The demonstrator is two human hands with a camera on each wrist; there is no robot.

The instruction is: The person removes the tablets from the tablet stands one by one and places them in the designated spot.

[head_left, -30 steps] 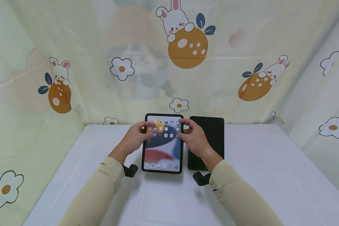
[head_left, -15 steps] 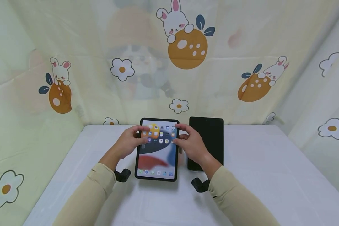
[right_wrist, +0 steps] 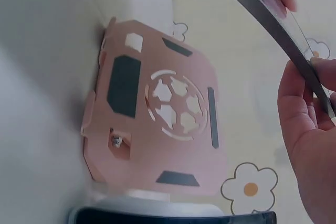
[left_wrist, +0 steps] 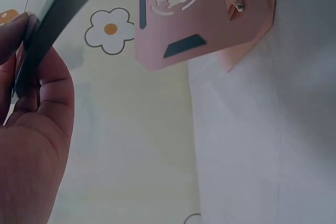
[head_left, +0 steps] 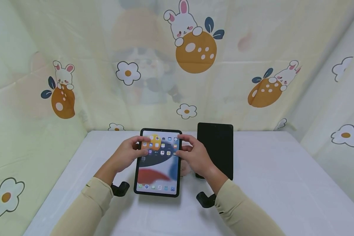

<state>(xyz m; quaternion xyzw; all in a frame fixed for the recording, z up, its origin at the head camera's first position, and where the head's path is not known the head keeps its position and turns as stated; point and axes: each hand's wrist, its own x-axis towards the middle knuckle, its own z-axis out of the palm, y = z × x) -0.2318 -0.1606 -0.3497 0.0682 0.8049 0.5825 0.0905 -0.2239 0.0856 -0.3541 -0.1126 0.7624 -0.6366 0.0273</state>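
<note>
A tablet [head_left: 156, 168] with its screen lit and rows of app icons hangs tilted above the table. My left hand [head_left: 124, 156] pinches its upper left edge, thumb on the screen side. On the opposite edge my right hand [head_left: 197, 158] grips it the same way. Both wrist views show the tablet edge-on, the tablet [left_wrist: 55, 17] at the left hand and the tablet [right_wrist: 270, 27] at the right. A pink stand plate [right_wrist: 142, 163] with a football cutout and dark pads stands behind and below it, apart from it; in the head view the tablet mostly hides it.
Close on the right, a second tablet [head_left: 215, 144] with a dark screen leans upright, partly behind my right forearm. A patterned curtain [head_left: 224, 91] hangs behind the white table [head_left: 259, 170]. Black wrist mounts [head_left: 206, 199] sit under both sleeves.
Both hands have carried the lit tablet left and toward me, away from the dark tablet. Part of the pink stand now shows beside its right edge.
</note>
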